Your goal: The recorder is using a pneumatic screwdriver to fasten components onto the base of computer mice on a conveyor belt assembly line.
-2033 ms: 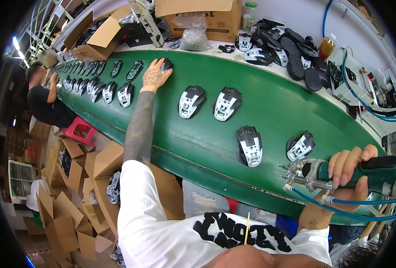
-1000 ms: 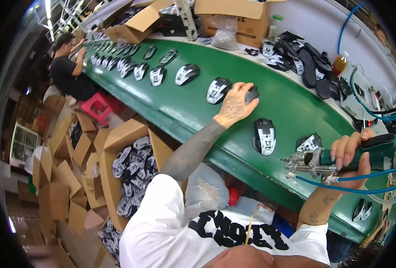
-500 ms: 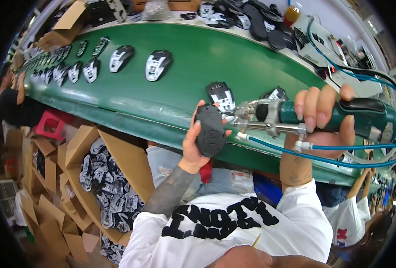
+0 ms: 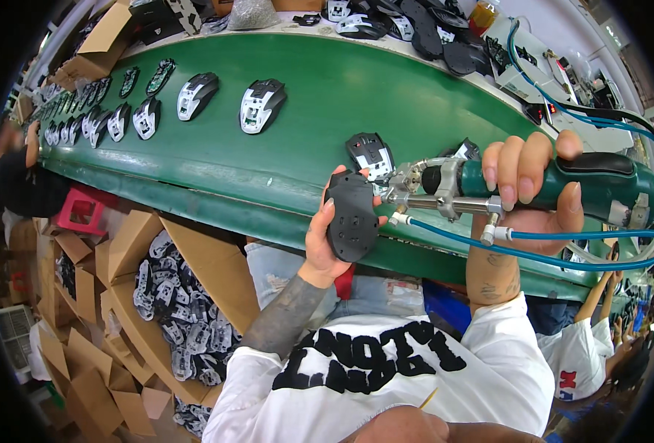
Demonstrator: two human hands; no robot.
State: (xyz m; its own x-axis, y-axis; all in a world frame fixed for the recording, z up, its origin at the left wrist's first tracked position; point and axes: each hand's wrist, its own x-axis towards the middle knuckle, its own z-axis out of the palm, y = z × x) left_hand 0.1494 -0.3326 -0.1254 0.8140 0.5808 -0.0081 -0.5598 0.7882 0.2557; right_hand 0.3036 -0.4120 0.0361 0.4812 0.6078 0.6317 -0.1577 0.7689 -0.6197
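Note:
Over the belt's near edge my left hand grips a black computer mouse, its flat underside facing up. My right hand is wrapped round a green-bodied power screwdriver held sideways. Its metal nose, with blue air hoses joined to the fitting below, points left at the mouse's right edge. Whether the tip touches the mouse I cannot tell. Just beyond lies a black-and-white mouse on the belt, and another mouse is partly hidden behind the screwdriver.
The green conveyor belt carries several mice and circuit boards at the far left. Cardboard boxes of grey-and-black shells stand lower left. A co-worker is at the left, others at the right. Black parts line the back ledge.
Both hands keep their hold with the screwdriver at the mouse's edge. The mouse's underside has tilted slightly. The view has shifted a little.

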